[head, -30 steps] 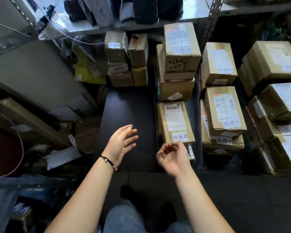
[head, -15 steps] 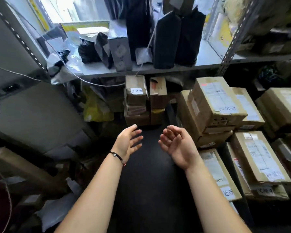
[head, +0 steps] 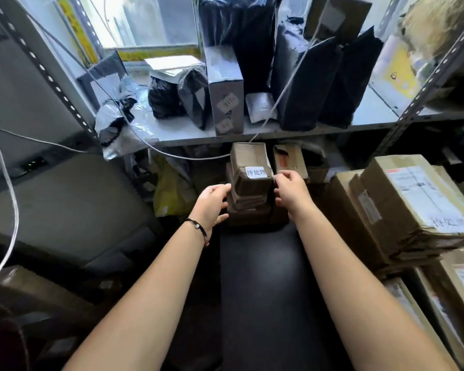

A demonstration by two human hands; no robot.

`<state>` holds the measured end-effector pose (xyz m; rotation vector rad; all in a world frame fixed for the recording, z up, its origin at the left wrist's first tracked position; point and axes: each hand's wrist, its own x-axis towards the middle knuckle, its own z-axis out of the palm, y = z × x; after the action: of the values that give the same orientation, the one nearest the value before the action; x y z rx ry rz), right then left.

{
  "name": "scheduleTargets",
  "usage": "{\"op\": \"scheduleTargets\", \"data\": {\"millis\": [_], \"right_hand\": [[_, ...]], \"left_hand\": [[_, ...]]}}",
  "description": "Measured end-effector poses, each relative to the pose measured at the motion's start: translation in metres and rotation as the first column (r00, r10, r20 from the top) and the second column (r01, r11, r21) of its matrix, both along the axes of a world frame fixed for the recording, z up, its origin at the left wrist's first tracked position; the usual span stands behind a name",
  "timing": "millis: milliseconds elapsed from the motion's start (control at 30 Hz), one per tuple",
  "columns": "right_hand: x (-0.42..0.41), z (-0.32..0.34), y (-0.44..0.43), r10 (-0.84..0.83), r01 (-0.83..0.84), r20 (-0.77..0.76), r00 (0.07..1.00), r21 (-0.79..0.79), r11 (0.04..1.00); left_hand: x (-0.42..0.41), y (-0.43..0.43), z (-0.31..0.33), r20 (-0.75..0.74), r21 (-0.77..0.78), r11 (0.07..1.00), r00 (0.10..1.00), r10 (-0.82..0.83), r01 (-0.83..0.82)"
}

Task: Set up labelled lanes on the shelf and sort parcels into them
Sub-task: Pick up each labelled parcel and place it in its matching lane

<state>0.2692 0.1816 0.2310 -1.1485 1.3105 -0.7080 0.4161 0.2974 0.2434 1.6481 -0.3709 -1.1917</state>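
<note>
parcel stack (head: pixel 248 202), left hand (head: pixel 212 200) flat against it, right hand (head: pixel 291 190) curled at labelled top box (head: pixel 249 159), grip unclear

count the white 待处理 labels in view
2. One label on the top box between the left hand and right hand; another on the large carton at right. More may be hidden.
</note>
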Motion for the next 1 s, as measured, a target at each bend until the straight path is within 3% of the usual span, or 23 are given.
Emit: {"op": "scheduleTargets", "data": {"millis": [200,400,700,867,1000], "right_hand": [[0.015,-0.016,-0.021,0.144,-0.140,-0.190,0.971,0.038,0.989],[0.020,-0.032,-0.036,0.186,-0.174,-0.109,0.976,0.112,0.978],[0.031,-0.053,-0.050,0.127,-0.128,0.015,0.992,0.208,0.970],[0.027,-0.068,-0.042,0.069,-0.079,0.057,0.996,0.194,0.978],[0.015,-0.063,-0.033,-0.031,-0.014,0.154,0.988,0.278,0.961]], "left_hand": [[-0.005,-0.041,-0.008,-0.042,-0.006,1.000,0.999,-0.018,0.017],[-0.007,-0.078,-0.027,-0.128,0.000,0.991,0.983,0.133,-0.134],[-0.006,-0.105,-0.044,-0.059,0.079,0.996,0.998,0.032,-0.027],[-0.008,-0.104,-0.045,-0.071,0.065,0.997,0.997,0.044,-0.039],[-0.013,-0.093,-0.048,-0.074,0.074,0.993,0.993,0.094,-0.089]]}}
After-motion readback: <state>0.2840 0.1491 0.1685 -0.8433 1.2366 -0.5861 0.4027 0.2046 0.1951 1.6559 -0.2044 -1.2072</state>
